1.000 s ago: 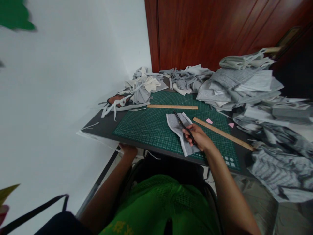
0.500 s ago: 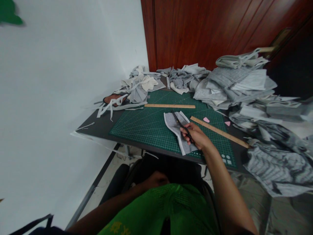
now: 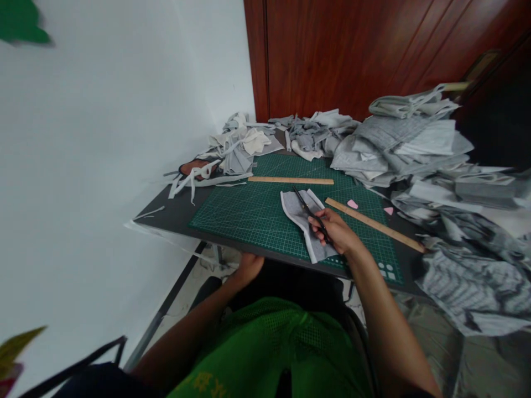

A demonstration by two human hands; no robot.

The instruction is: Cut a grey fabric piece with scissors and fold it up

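The left hand has come up from the lap to the bench's near edge — fingers curled on it, holding nothing. On the cutting mat, the right hand grips black scissors over the grey fabric piece near the near edge — unchanged.

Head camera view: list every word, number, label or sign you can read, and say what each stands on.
No text can be read for certain.
Green shirt: yellow print at the lower edge, cut off and too blurred to read.
Cutting mat: printed grid lines and pale squares at its near right corner, numerals too small to read.
Wooden rulers: markings too small to read.
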